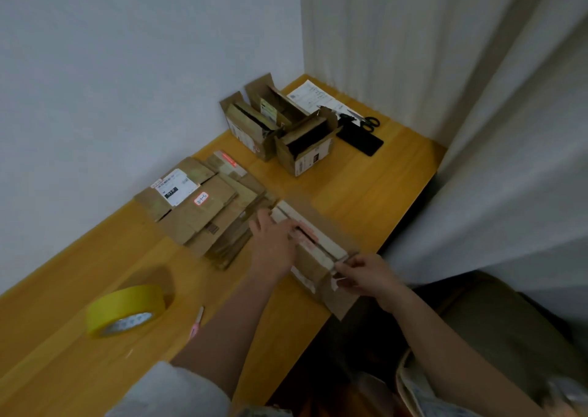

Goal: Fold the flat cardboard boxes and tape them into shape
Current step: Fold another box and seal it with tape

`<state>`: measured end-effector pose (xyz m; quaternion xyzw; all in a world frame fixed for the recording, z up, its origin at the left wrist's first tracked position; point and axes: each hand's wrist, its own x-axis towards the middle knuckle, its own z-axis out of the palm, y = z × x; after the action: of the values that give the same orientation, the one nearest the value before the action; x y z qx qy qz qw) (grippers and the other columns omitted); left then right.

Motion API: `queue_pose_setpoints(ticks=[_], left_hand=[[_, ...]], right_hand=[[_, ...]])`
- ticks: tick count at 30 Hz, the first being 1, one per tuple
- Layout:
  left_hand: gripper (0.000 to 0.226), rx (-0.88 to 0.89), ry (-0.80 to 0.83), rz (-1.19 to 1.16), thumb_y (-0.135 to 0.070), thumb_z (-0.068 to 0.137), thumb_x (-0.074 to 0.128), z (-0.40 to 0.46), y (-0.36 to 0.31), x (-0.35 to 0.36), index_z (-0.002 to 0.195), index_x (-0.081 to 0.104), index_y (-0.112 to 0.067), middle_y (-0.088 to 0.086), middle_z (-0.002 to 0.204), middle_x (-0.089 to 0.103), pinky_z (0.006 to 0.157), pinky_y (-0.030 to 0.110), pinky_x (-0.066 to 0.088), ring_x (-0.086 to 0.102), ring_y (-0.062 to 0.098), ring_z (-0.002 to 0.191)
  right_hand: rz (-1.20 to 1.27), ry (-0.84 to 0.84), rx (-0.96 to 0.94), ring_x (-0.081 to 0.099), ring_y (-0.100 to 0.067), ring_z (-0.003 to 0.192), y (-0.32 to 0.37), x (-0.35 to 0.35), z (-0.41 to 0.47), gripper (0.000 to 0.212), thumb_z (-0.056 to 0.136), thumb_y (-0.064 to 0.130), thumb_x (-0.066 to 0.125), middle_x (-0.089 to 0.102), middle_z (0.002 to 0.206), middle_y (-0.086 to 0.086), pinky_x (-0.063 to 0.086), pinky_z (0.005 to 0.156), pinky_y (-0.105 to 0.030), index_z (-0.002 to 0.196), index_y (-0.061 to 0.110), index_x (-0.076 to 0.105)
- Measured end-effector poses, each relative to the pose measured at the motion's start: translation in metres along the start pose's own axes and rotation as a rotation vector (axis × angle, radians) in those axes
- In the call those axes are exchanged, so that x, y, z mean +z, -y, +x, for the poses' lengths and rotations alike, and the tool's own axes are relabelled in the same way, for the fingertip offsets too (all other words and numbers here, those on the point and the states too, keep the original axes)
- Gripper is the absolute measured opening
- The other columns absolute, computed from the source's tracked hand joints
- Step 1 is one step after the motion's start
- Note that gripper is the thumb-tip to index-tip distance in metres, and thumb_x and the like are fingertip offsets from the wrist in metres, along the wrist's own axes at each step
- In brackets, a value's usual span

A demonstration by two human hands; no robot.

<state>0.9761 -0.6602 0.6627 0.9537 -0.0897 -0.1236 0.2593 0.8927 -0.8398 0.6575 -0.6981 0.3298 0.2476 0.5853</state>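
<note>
A cardboard box (315, 257) with white tape strips and red print lies on the wooden table (366, 187) near its right edge. My left hand (273, 241) lies on top of the box with fingers spread flat. My right hand (366, 273) pinches the box's near end, where a flap hangs past the table edge. A stack of flat cardboard boxes (203, 213) lies just left of it. The yellow tape roll (127, 308) sits at the near left.
Several folded open boxes (280, 130) stand at the far end by the wall. Black scissors (366, 120), a paper sheet (315, 98) and a black phone (359, 139) lie behind them. A pink cutter (197, 321) lies near the tape. A white curtain (477, 130) hangs on the right.
</note>
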Motion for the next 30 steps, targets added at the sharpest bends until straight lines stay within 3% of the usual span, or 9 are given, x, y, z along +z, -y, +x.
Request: queue_pose_setpoints(ticks=[3,5,7,9,11,15,20,25,30], left_hand=[[0.037,0.048,-0.112,0.158,-0.043,0.094,0.051,-0.027,-0.003,0.013,0.129,0.056,-0.03,0.008,0.132,0.029,0.098,0.038,0.034,0.028,0.029,0.118],[0.057,0.099,-0.04,0.231,-0.063,0.088,0.045,-0.047,-0.004,0.024,0.139,0.042,-0.036,0.006,0.132,0.026,0.102,0.04,0.035,0.027,0.029,0.121],[0.08,0.133,0.059,0.295,-0.077,0.081,0.04,-0.06,-0.007,0.036,0.149,0.024,-0.037,0.006,0.136,0.022,0.108,0.045,0.032,0.022,0.033,0.127],[0.085,0.132,0.088,0.305,-0.074,0.083,0.046,-0.061,-0.01,0.042,0.152,0.016,-0.035,0.008,0.141,0.019,0.112,0.047,0.031,0.016,0.036,0.134],[0.073,0.152,0.094,0.276,-0.056,0.09,0.053,-0.056,-0.011,0.039,0.152,0.022,-0.031,0.011,0.147,0.019,0.114,0.047,0.031,0.008,0.037,0.141],[0.056,0.249,0.096,0.183,-0.032,0.095,0.057,-0.049,-0.002,0.032,0.147,0.038,-0.026,0.009,0.155,0.02,0.117,0.049,0.025,-0.002,0.032,0.147],[0.056,0.214,0.128,0.312,-0.044,0.099,0.046,-0.049,-0.001,0.032,0.151,0.029,-0.031,0.01,0.158,0.018,0.121,0.046,0.013,0.0,0.036,0.149],[0.057,0.196,0.132,0.472,-0.025,0.104,0.041,-0.052,-0.009,0.039,0.155,0.016,-0.017,0.02,0.162,0.002,0.12,0.047,-0.004,-0.004,0.041,0.148],[0.056,0.204,0.09,0.347,-0.029,0.102,0.045,-0.051,-0.002,0.04,0.153,0.025,-0.021,0.012,0.163,0.004,0.119,0.039,-0.008,-0.005,0.035,0.149]], right_hand=[[-0.416,-0.256,-0.193,0.06,-0.015,0.071,-0.004,-0.002,0.003,0.041,0.076,0.046,0.079,0.064,0.081,-0.003,0.047,0.059,-0.029,0.081,0.008,0.065],[-0.627,-0.436,-0.417,0.05,-0.016,0.1,-0.007,-0.012,0.005,0.057,0.066,0.052,0.083,0.053,0.109,-0.001,0.041,0.074,-0.026,0.105,0.017,0.06],[-0.665,-0.329,-0.655,0.027,-0.018,0.136,-0.01,-0.019,0.01,0.081,0.07,0.042,0.083,0.031,0.149,0.0,0.032,0.104,-0.03,0.14,0.031,0.044],[-0.657,-0.132,-0.758,0.016,-0.013,0.147,-0.01,-0.022,0.019,0.079,0.079,0.026,0.078,0.017,0.161,0.005,0.025,0.118,-0.037,0.147,0.032,0.038],[-0.627,-0.041,-0.74,0.02,-0.007,0.143,-0.011,-0.021,0.023,0.064,0.083,0.015,0.075,0.023,0.158,0.006,0.027,0.118,-0.036,0.141,0.023,0.05],[-0.743,-0.138,-0.775,0.039,-0.017,0.135,-0.013,-0.011,0.025,0.051,0.087,0.019,0.071,0.032,0.154,-0.005,0.037,0.111,-0.03,0.136,0.017,0.056],[-0.886,-0.183,-0.815,0.053,-0.035,0.119,-0.021,0.02,0.031,0.039,0.095,0.025,0.061,0.034,0.149,-0.015,0.052,0.091,-0.044,0.133,0.015,0.057],[-0.941,-0.224,-0.822,0.05,-0.042,0.122,-0.021,0.027,0.038,0.037,0.096,0.017,0.059,0.034,0.149,-0.023,0.05,0.094,-0.048,0.132,0.01,0.057],[-0.842,-0.181,-0.915,0.054,-0.037,0.119,-0.026,0.014,0.04,0.038,0.09,0.005,0.066,0.039,0.145,-0.021,0.055,0.089,-0.045,0.128,0.006,0.062]])
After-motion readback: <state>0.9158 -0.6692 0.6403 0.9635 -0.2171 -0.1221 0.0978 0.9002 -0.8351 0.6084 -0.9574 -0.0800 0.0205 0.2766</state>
